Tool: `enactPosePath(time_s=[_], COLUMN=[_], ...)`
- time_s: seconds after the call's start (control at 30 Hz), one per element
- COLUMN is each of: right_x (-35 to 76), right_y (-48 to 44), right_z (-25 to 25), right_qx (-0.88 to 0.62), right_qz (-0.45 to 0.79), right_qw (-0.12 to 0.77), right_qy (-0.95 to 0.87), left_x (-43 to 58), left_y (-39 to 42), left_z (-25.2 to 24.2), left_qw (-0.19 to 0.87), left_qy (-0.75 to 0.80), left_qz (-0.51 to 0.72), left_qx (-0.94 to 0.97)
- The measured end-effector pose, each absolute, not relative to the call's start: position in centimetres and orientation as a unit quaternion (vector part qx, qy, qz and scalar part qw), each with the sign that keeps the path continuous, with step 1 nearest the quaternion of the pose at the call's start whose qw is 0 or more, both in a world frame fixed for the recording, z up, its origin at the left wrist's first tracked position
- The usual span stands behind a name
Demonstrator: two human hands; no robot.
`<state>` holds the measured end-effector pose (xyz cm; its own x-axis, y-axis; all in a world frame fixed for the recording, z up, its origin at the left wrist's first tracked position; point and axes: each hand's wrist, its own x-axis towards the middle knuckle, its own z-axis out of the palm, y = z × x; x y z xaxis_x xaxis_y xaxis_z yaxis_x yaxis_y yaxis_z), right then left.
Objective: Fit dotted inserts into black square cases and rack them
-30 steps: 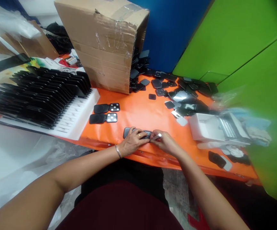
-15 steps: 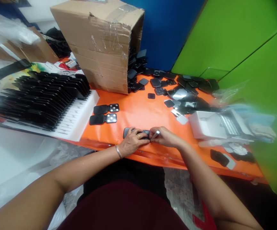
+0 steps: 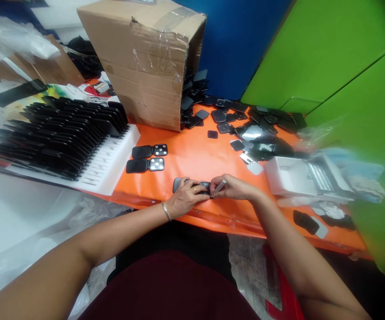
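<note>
A black hinged piece lies on the orange table near its front edge, partly covered by my hands. My left hand rests over it with the fingers spread across it, pressing it to the table. My right hand pinches a thin silver pen-like tool, its tip down at the right end of the piece. To the left lie two opened black pieces, the upper one above the lower one, each with light round dots on its right half.
A white foam rack of upright black plates stands left. Behind are a cardboard box and scattered black plates. A white box sits right, near dark pads.
The view has shifted slightly. The tool in my right hand is tilted more to the right, while my left hand stays over the black piece.
</note>
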<state>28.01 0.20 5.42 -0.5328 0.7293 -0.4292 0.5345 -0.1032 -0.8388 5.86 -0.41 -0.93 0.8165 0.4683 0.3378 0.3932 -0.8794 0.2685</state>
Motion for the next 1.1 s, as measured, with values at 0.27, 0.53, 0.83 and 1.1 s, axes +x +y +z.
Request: enactPosePath(time_s=[0.27,0.53,0.83,1.1], right_x=[27.7,27.6,28.2,26.3], right_y=[-0.1,0.2,-3.9,-4.8], right_z=[5.8,6.3,4.4,3.5], right_qx=[-0.494,-0.418,-0.493,-0.600], right_qz=[0.545,0.589,0.577,0.394], right_qw=[0.080,0.024,0.234,0.269], right_qy=[-0.673,-0.691,-0.607,-0.642], left_x=[5.8,5.9,5.8,6.0], left_y=[-0.2,-0.1,-0.3,-0.4], left_z=[-0.7,-0.9,-0.8,-0.8], left_qw=[0.096,0.078,0.112,0.107], left_qy=[0.222,0.219,0.222,0.232], left_qz=[0.191,0.168,0.217,0.236], left_qx=[0.952,0.958,0.944,0.938])
